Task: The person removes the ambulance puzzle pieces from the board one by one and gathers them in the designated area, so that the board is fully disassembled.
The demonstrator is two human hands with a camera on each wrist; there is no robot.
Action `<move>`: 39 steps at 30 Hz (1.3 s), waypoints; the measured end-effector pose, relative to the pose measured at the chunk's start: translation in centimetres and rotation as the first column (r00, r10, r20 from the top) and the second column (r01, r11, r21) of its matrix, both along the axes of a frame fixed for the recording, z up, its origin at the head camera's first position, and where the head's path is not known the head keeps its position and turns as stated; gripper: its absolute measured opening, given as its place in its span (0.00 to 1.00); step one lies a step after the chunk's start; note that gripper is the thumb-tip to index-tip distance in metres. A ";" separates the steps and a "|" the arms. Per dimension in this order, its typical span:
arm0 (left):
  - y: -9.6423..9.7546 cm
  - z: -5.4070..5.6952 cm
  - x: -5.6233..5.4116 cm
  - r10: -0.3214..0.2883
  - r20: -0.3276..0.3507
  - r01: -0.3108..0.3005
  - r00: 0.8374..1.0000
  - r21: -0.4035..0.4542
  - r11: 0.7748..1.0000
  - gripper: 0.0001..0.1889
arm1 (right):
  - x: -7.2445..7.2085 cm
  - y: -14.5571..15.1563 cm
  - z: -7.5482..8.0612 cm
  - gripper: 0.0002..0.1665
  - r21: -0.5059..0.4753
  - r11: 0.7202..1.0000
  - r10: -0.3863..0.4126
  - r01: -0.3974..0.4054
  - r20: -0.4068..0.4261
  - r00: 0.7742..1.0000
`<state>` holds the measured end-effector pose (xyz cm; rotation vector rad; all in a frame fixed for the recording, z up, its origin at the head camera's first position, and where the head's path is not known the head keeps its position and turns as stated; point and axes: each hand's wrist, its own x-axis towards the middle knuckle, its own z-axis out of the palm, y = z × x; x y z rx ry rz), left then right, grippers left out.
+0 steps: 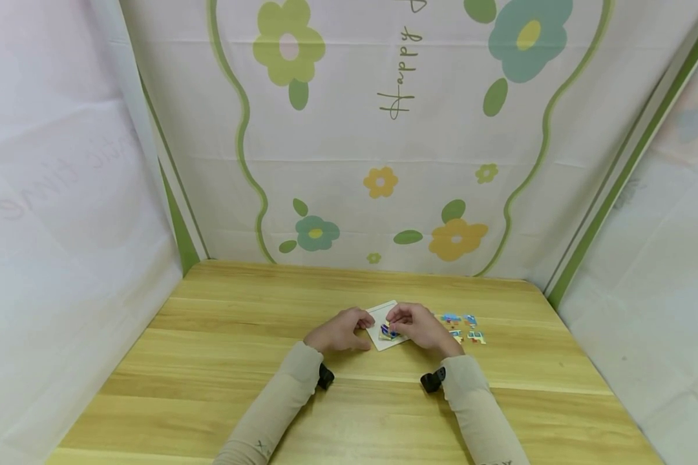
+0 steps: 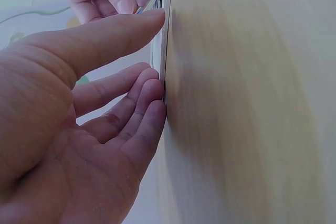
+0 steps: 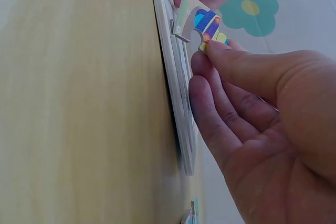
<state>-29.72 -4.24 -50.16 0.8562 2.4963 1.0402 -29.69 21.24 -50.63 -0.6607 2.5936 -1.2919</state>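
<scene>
My right hand (image 1: 421,327) pinches a jigsaw puzzle piece (image 3: 210,24) between thumb and fingers. Blue, purple and yellow print shows on the piece, which tilts over a pale puzzle board (image 1: 377,314). In the right wrist view the board (image 3: 181,93) is seen edge-on, with the piece's lower corner right at its surface. My left hand (image 1: 342,329) rests at the board's left side. Its fingertips (image 2: 153,90) touch the board's edge, and the thumb reaches out toward the board, apart from the fingers.
Several loose puzzle pieces (image 1: 475,337) lie on the wooden table (image 1: 256,323) to the right of the right hand, partly behind it. A flower-printed cloth (image 1: 337,142) hangs behind the table, and white cloth walls (image 1: 663,258) close off both sides.
</scene>
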 end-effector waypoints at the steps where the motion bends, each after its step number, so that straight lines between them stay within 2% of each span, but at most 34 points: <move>1: 0.0 0.0 0.0 0.000 0.002 0.000 1.000 0.000 1.000 0.26 | 0.0 0.0 -0.1 0.06 0.003 1.000 -0.002 0.002 -0.001 1.000; 10: 0.0 0.0 0.0 0.010 0.029 -0.010 1.000 0.006 1.000 0.26 | -0.3 -0.1 -0.3 0.05 0.008 1.000 -0.013 0.013 0.001 1.000; 22: 0.1 0.0 -0.2 0.004 0.022 -0.004 1.000 0.008 1.000 0.25 | -0.4 -0.1 -0.2 0.06 0.012 0.999 -0.033 0.033 -0.003 0.999; 32: -0.4 0.0 0.0 0.019 0.020 -0.019 1.000 0.017 1.000 0.25 | -0.5 -0.3 -0.4 0.05 0.025 1.000 0.005 -0.004 -0.017 1.000; 39: 0.2 0.3 -0.4 0.017 0.012 -0.017 1.000 0.008 1.000 0.26 | -0.2 0.6 0.2 0.06 -0.007 1.000 -0.004 0.004 0.039 0.999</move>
